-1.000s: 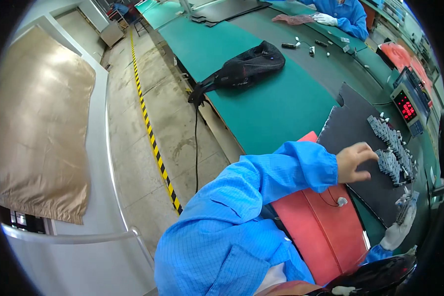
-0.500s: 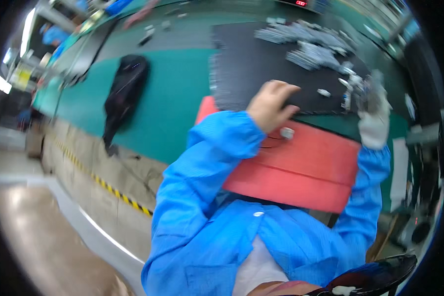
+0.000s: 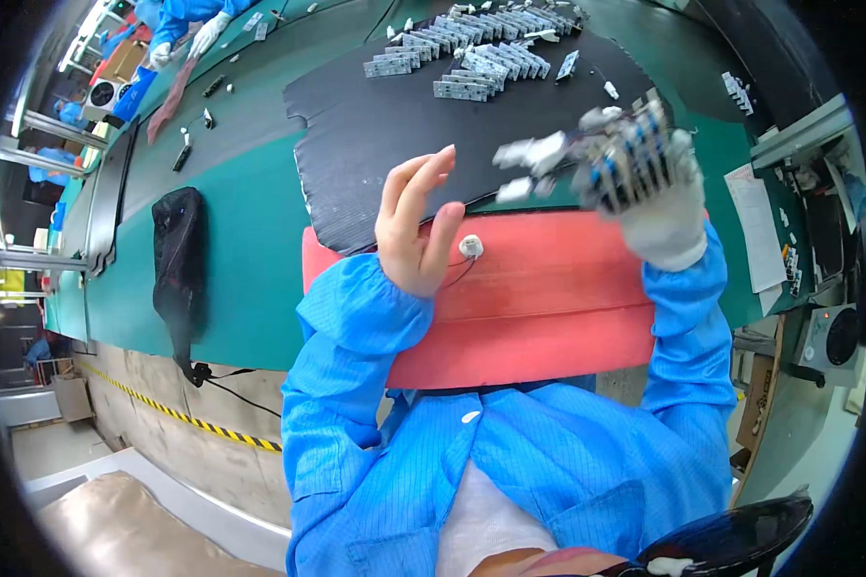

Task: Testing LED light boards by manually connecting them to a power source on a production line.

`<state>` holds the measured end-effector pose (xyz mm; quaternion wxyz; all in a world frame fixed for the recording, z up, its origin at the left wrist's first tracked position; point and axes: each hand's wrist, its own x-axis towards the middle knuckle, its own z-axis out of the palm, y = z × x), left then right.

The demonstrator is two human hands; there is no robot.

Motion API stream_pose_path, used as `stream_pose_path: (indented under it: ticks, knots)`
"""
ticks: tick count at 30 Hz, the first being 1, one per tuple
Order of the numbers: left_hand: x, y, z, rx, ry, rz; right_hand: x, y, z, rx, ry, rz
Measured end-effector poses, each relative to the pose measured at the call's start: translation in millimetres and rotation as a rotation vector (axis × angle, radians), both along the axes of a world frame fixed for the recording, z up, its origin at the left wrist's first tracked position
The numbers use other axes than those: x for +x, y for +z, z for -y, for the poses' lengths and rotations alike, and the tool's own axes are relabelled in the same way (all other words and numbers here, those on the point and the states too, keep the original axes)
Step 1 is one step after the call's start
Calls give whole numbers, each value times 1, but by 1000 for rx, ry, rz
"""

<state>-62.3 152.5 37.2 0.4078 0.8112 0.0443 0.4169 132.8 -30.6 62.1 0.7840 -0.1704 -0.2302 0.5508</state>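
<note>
Right hand (image 3: pixel 666 219) curled round blurred circuit boards (image 3: pixel 633 159); left hand (image 3: pixel 416 226) loosely open, empty. Boards likely light, stiff, fragile; best held by edges, clear of white plugs (image 3: pixel 546 152).

a blue gridded jacket (image 3: pixel 573 452) covers a white shirt (image 3: pixel 481 524), with 1 white glove (image 3: pixel 669 231).

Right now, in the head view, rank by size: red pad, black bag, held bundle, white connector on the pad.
1. Red pad
2. Black bag and held bundle: too alike to rank, bundle blurred
3. White connector
</note>
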Motion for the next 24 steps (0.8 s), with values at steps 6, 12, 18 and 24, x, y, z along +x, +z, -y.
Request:
stream_pose_path:
  ticks: [6, 12, 18, 24]
  knots:
    - [-2, 3, 23, -478, -312, -244, -50, 1, -27, -547, 77, 99]
    - [0, -2, 27, -686, -240, -345, -55, -1, -38, -674, -201, 408]
    - [3, -6, 26, -495, -199, -238, -58, -12, -41, -660, -534, 536]
    - [-8, -11, 6, -289, -123, -391, -43, 9, -25, -786, -161, 677]
